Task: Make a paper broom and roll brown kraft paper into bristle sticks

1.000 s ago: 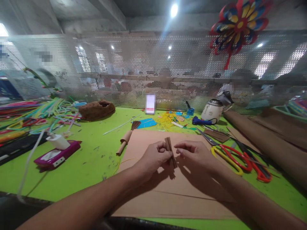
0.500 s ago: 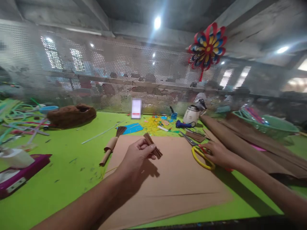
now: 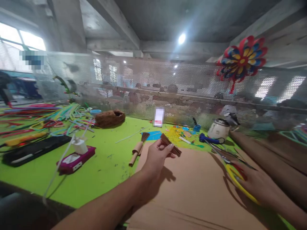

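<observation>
Between the thumb and fingers of my left hand (image 3: 158,156) is a small folded strip of brown paper (image 3: 170,144), held above the large brown paper sheet (image 3: 192,179). My right hand (image 3: 257,183) grips a pair of scissors (image 3: 231,169) with yellow and red handles; the hand is slightly smeared by motion. The scissor blades point away from me, toward the back of the table. Left of the sheet lies a small rolled brown paper piece with a fringed, brush-like end (image 3: 137,147).
A purple power strip (image 3: 76,161) with a white plug stands left, near a black case (image 3: 35,150). Behind are a brown fuzzy pouch (image 3: 109,118), yellow scraps (image 3: 176,134), a phone (image 3: 158,117) and a white pot (image 3: 217,130). Brown paper rolls (image 3: 266,153) lie right.
The view has swung left, so things appear shifted right. My right hand has lifted the scissors from the table's right side and brought them nearer me. My left hand still holds the paper strip.
</observation>
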The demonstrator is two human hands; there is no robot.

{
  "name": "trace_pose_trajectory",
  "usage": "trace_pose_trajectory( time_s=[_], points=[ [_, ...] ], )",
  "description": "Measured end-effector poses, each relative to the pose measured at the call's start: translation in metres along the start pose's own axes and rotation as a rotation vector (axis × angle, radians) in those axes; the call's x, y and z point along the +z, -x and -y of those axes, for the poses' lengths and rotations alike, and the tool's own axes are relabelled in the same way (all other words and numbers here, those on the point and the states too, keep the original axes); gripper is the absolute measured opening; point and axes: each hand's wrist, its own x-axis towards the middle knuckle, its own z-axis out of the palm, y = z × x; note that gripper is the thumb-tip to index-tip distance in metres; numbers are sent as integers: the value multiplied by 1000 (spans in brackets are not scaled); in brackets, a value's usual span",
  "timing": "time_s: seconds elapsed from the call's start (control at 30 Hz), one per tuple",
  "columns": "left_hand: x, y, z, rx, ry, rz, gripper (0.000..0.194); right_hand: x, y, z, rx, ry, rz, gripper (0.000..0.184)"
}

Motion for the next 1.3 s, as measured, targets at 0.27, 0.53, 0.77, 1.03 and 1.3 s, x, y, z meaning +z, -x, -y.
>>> trace_pose_trajectory(
  time_s=[0.27, 0.53, 0.77, 1.03, 1.3],
  points=[
    [1, -2, 11, -50, 58, 62, 28, -37, 17, 103, -219, -438, -63, 49],
    [1, 0, 11, -88, 70, 146, 28, -28, 28, 152, -201, -768, 111, 36],
    [3, 1, 11, -86, 72, 178, 22, -29, 35, 159, -183, -772, 169, 32],
    [0, 1, 8, 84, -7, 223, 14, -33, 42, 149, -236, -620, 86, 37],
    [0, 2, 1, 34, -121, 256, 16, -50, 43, 159, -233, -551, 37, 32]
  ],
)
